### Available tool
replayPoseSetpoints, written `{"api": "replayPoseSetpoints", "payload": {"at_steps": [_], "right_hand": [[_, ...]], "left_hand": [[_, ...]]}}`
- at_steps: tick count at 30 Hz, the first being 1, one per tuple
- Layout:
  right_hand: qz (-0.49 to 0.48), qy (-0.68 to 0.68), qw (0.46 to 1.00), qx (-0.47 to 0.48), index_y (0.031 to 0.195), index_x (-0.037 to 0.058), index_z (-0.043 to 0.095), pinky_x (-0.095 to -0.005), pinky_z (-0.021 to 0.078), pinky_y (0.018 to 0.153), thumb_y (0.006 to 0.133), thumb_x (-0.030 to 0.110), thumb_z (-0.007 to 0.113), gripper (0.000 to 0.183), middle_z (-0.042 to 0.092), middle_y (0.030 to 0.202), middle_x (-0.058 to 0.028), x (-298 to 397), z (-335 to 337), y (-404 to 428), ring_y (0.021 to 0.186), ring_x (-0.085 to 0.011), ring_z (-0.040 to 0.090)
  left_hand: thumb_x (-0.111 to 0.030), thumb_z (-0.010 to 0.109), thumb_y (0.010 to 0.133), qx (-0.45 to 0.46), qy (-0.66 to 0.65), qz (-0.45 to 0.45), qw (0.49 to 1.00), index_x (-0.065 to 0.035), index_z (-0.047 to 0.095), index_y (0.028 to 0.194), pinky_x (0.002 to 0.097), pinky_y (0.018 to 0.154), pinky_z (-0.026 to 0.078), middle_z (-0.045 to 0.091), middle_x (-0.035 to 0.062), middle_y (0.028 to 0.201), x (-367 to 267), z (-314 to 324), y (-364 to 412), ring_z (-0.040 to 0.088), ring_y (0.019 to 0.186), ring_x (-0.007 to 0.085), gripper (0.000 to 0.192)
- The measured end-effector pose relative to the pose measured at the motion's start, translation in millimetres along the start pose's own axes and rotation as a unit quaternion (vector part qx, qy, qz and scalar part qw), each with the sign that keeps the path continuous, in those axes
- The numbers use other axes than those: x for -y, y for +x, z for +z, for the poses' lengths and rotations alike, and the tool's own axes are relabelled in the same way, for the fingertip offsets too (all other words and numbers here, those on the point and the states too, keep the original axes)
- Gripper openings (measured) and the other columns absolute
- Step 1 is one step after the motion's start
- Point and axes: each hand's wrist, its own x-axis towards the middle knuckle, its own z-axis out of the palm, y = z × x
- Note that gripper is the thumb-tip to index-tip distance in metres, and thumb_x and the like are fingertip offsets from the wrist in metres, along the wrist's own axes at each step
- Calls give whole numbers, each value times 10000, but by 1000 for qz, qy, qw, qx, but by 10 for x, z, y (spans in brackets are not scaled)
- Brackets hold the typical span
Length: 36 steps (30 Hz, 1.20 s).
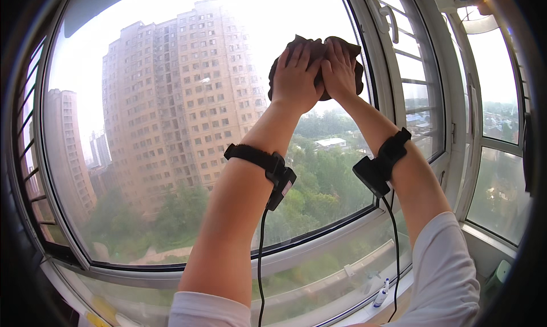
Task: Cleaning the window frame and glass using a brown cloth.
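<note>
Both my hands press a dark brown cloth [317, 77] flat against the large window pane [239, 241], near its upper right. My left hand [298, 79] lies on the left half of the cloth, fingers pointing up. Beside it, my right hand [340, 72] covers the right half, the thumbs close together. Folds of the cloth stick out above and around my fingers. Each forearm wears a black strap with a small black device, the left device [282, 186] and the right device [376, 173], and a cable hangs from each.
Right of the pane stands a white window frame with a handle [389, 21]. A small white bottle [381, 295] stands on the sill at the lower right. Something green [496, 280] is at the far right, and a yellow object [98, 318] lies at the lower left.
</note>
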Motion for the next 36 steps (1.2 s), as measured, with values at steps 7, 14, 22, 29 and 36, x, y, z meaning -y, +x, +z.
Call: {"api": "replayPoseSetpoints", "payload": {"at_steps": [7,14,22,29,36], "right_hand": [[-130,30,990,-47,1306,140,421,-551,161,1048,877,323,354,471,407,1343,-90,1649,392,196,1259,-306,326],[-237,77,967,-50,1283,153,452,-534,164,1054,857,312,388,459,441,1319,-52,2631,639,104,1235,-272,364],[-280,66,957,17,1310,111,402,-481,150,1076,875,297,357,476,381,1369,-49,3010,687,244,1277,-245,314],[-238,15,971,17,1329,61,358,-447,123,1094,885,344,322,528,353,1386,-66,3122,717,562,1296,-215,293],[-188,-48,981,3,1336,78,341,-448,101,1100,890,361,299,529,365,1374,-52,2883,671,868,1284,-179,318]], "left_hand": [[-506,419,849,17,119,-93,988,-149,328,1362,444,1075,148,322,188,1379,1110,-859,-641,246,1313,312,631],[-489,423,848,9,153,-158,975,-129,372,1337,448,1078,110,311,205,1380,1666,-1397,-1283,247,1311,326,609],[-457,397,881,20,164,-152,974,-111,343,1349,423,1074,156,310,211,1379,2029,-1627,-1382,242,1308,346,584],[-416,341,907,85,171,-136,972,-159,311,1370,426,1073,196,266,175,1413,2346,-1706,-1105,247,1311,326,530],[-465,304,897,107,187,-171,961,-200,285,1380,427,1079,194,220,163,1436,2315,-1508,-566,219,1321,335,552]]}}
